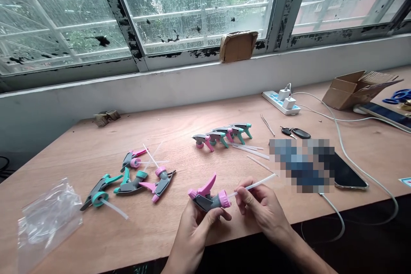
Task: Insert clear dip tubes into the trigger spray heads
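Note:
My left hand [195, 227] grips a grey spray trigger head [208, 197] with a pink lever and pink collar, held just above the wooden table's [80, 145] front edge. My right hand [261, 207] pinches a thin clear dip tube [257, 185] whose near end meets the pink collar. A loose group of grey, teal and pink trigger heads [135, 180] lies to the left, some with tubes fitted. A neat row of trigger heads [223, 133] lies farther back, with spare clear tubes [250, 150] beside it.
A crumpled clear plastic bag [48, 218] lies at the front left. A phone [345, 173] on a white cable, keys [297, 132], a power strip [282, 102] with chargers, and an open cardboard box [356, 87] sit to the right. A window wall runs behind.

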